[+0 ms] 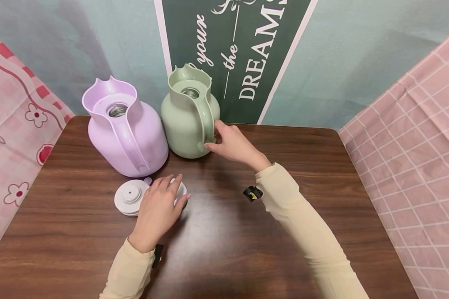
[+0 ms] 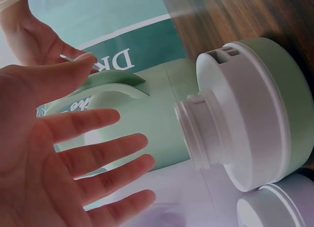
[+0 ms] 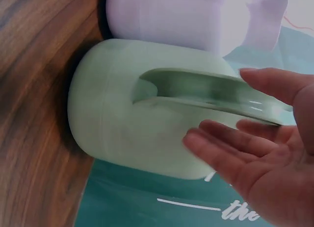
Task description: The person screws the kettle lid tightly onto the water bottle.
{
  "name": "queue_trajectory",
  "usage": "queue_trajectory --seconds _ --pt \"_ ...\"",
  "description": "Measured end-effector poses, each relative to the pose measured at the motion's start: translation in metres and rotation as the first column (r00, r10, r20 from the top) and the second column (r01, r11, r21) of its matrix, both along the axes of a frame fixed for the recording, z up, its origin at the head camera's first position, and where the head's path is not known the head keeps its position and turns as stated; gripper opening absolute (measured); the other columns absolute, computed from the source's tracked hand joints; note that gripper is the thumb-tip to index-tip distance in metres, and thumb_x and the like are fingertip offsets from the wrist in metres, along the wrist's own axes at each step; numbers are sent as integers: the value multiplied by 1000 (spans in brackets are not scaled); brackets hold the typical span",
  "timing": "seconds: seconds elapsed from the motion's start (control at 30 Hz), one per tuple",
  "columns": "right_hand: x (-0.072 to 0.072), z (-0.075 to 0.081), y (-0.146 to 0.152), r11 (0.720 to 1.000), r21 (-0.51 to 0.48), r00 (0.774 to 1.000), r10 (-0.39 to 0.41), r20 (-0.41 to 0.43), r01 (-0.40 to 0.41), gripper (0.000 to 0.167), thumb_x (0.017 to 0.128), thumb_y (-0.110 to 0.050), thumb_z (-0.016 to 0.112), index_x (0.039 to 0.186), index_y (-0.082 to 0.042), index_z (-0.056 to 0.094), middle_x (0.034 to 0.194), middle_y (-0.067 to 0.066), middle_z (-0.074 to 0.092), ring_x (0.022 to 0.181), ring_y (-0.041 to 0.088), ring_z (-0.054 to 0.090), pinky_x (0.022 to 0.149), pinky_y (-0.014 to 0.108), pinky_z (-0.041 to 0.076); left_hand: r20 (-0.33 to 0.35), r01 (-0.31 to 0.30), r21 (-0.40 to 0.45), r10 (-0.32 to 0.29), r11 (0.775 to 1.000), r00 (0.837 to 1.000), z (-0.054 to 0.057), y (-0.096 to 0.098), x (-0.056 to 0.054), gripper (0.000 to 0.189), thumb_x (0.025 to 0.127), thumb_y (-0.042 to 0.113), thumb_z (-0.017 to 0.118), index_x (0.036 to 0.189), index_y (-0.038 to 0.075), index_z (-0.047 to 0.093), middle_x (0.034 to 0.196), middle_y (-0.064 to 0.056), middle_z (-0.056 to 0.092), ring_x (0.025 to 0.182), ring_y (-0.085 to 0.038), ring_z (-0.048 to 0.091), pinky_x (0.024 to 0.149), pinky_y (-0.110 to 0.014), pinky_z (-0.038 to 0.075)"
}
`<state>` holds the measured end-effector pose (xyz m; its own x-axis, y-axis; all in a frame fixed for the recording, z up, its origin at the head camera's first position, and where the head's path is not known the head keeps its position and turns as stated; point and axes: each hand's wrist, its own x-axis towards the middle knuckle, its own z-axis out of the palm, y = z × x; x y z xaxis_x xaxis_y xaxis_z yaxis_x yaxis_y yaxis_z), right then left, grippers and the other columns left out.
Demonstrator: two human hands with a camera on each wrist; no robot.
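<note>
My right hand [image 1: 233, 143] is beside the handle of a pale green thermos jug [image 1: 181, 128], which stands upright with its mouth uncovered. In the right wrist view, the thumb is on one side of the handle [image 3: 196, 89] and the loosely extended fingers are on the other, not wrapped round it. Fingers spread, my left hand [image 1: 157, 207] hovers over the green jug's lid [image 1: 182, 189], hiding much of it. That lid lies upturned, its white threaded plug [image 2: 201, 131] showing in the left wrist view.
A lilac thermos jug [image 1: 151, 139], also uncovered, stands left of the green one. Its upturned lid [image 1: 124, 203] lies in front of it, next to the green lid. Behind the wooden table [image 1: 284, 257] hangs a cloth with printed lettering; pink cloths flank both sides.
</note>
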<state>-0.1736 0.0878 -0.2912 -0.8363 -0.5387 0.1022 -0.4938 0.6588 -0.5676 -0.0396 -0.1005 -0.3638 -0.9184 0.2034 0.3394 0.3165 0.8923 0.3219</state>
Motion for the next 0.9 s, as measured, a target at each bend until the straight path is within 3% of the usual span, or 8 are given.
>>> queue_trajectory --seconds 0.27,0.53,0.9 --pt "-6 1 -9 997 -44 997 -63 44 65 37 80 -16 68 108 -1 49 95 11 60 85 22 58 73 31 45 -6 -4 -9 4 1000 1000 5 3 -8 49 75 24 74 114 -2 60 102 -21 61 94 -37 55 74 -49 44" --pt "-7 2 -10 998 -35 998 -45 41 47 38 80 -15 68 108 2 48 98 14 62 88 22 60 74 31 47 90 -5 -18 6 1000 996 11 7 -11 50 77 26 73 117 -1 59 106 -19 61 97 -37 53 77 -51 41" --pt "-12 7 -9 998 -54 996 -25 86 30 33 76 -15 73 103 -1 57 94 10 66 83 15 62 69 27 48 82 15 -14 -14 1000 997 14 1 -19 50 77 25 73 116 -3 59 105 -21 60 95 -40 54 74 -51 43"
